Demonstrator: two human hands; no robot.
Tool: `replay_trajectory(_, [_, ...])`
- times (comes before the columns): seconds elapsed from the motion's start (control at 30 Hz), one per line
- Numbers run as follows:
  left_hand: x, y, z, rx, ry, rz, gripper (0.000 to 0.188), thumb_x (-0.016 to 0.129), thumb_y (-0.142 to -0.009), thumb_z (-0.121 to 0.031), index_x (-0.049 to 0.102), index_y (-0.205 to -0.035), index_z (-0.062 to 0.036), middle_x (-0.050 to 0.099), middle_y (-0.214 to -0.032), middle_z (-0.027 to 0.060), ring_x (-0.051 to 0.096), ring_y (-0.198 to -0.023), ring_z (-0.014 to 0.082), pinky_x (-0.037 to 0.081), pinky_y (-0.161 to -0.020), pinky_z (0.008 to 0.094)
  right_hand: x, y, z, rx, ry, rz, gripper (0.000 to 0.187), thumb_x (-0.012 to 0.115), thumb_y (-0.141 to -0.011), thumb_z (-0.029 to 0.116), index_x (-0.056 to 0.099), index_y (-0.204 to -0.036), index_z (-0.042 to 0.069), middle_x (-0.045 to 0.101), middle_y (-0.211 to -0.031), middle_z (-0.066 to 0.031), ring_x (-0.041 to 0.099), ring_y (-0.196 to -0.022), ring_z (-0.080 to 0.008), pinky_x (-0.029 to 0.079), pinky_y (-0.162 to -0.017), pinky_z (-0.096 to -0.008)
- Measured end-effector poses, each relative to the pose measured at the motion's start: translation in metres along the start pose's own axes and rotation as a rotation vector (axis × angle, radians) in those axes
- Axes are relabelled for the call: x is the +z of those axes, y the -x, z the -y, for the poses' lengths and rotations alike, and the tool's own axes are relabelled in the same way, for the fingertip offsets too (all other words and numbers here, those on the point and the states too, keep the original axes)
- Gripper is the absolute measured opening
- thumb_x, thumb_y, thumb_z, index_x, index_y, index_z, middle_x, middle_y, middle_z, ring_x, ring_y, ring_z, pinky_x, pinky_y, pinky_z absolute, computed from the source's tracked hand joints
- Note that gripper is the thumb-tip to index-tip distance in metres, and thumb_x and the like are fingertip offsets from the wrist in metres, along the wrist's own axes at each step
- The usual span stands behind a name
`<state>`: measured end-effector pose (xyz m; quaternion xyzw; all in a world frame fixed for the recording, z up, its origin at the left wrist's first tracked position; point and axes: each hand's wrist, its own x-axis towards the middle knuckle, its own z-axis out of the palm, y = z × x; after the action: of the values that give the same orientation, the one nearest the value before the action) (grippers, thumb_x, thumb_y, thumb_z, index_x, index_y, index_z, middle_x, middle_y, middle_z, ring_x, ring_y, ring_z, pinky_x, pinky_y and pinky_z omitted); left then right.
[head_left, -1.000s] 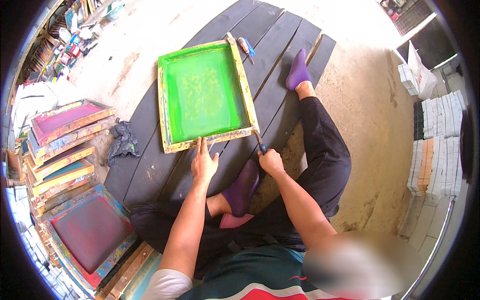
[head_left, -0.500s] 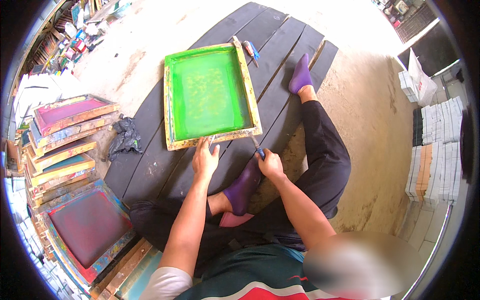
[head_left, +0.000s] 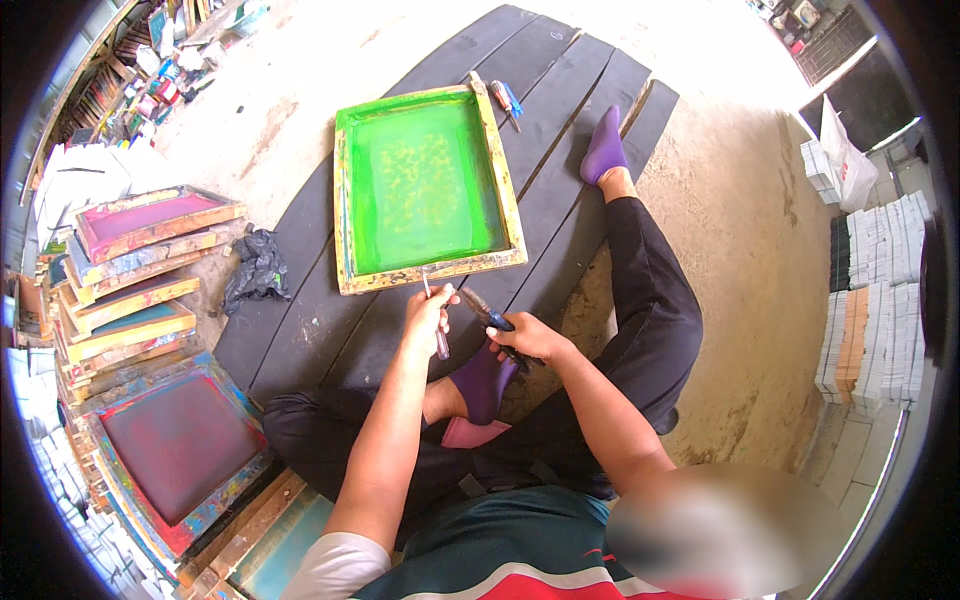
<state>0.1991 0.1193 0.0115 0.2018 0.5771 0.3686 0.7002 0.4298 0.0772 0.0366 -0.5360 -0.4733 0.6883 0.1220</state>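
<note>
A wooden screen-printing frame (head_left: 511, 205) with green mesh (head_left: 420, 190) lies on the dark slatted platform in front of me. Just below its near edge, my left hand (head_left: 424, 320) is closed round a screwdriver (head_left: 443, 346) with a clear handle; the thin shaft points up toward the frame. Close beside it on the right, my right hand (head_left: 537, 338) grips pliers (head_left: 478, 305) with dark blue handles, the jaws pointing up-left toward my left fingers. Whether the jaws hold anything is too small to tell.
More tools (head_left: 506, 100) lie right of the frame's far corner. Stacked screen frames (head_left: 150, 240) stand at the left, near a crumpled black bag (head_left: 256, 268). My legs surround the platform's near side. Piles of pale blocks (head_left: 880, 290) line the right wall.
My right hand has brought the pliers down and left, away from the frame's near edge, toward my left hand. My left hand has drawn back from the edge with the screwdriver.
</note>
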Motion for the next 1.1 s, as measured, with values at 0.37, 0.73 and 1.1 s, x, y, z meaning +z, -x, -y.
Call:
replay_trajectory(0.37, [-0.092, -0.020, 0.029, 0.135, 0.055, -0.683, 0.024, 0.077, -0.092, -0.025, 0.064, -0.089, -0.0046, 0.067, -0.077, 0.0061, 0.043, -0.040, 0.0102, 0.032, -0.033, 0.0280, -0.051, 0.002, -0.004, 0.156, -0.693, -0.082, 0.043, 0.054, -0.105, 0.035, 0.050, -0.126, -0.002, 0.070, -0.105, -0.0265, 0.073, -0.087, -0.0352, 0.061, -0.073, -0.0491])
replay_trajectory(0.73, [-0.196, -0.033, 0.024, 0.060, 0.145, -1.029, 0.022, 0.075, -0.092, -0.026, 0.063, -0.088, -0.0080, 0.061, -0.071, 0.0008, 0.045, -0.046, 0.0139, 0.032, -0.044, 0.0323, -0.063, -0.008, 0.001, 0.205, -0.639, -0.028, 0.042, 0.052, -0.106, 0.036, 0.055, -0.122, -0.003, 0.072, -0.102, -0.0249, 0.074, -0.086, -0.0341, 0.059, -0.065, -0.0454])
replay_trajectory(1.1, [-0.243, -0.050, 0.043, 0.152, 0.124, -1.102, 0.031, 0.080, -0.089, -0.026, 0.065, -0.077, -0.0021, 0.062, -0.065, 0.0062, 0.050, -0.048, 0.0168, 0.037, -0.046, 0.0364, -0.081, -0.010, 0.003, 0.304, -0.616, 0.083, 0.047, 0.048, -0.107, 0.040, 0.055, -0.132, 0.001, 0.071, -0.107, -0.0263, 0.073, -0.091, -0.0350, 0.057, -0.076, -0.0478])
